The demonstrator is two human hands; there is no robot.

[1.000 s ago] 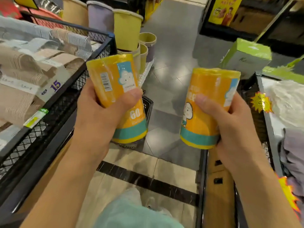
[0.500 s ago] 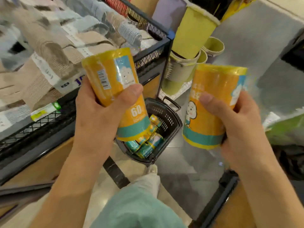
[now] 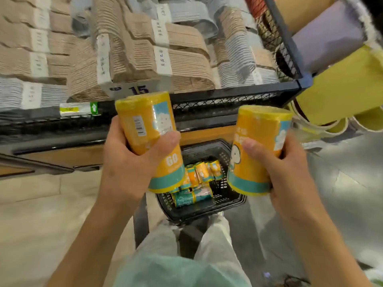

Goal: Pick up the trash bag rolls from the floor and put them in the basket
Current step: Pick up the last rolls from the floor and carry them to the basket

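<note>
— How many rolls are up in the air?
— Two. The left hand (image 3: 126, 172) grips one yellow trash bag roll (image 3: 149, 139); the right hand (image 3: 290, 175) grips a second roll (image 3: 257, 150).
— And the basket?
— One black basket (image 3: 230, 206) sits on the floor (image 3: 41, 214) between and below them, several small rolls (image 3: 194, 183) inside; the exact count is unclear. A mesh bin (image 3: 228, 100) stands beyond.

Your left hand (image 3: 126, 168) held one roll (image 3: 150, 141) at ten o'clock above the basket (image 3: 232, 204), your right hand (image 3: 290, 172) held another roll (image 3: 257, 150) at two, more rolls (image 3: 196, 183) lay inside.
</note>
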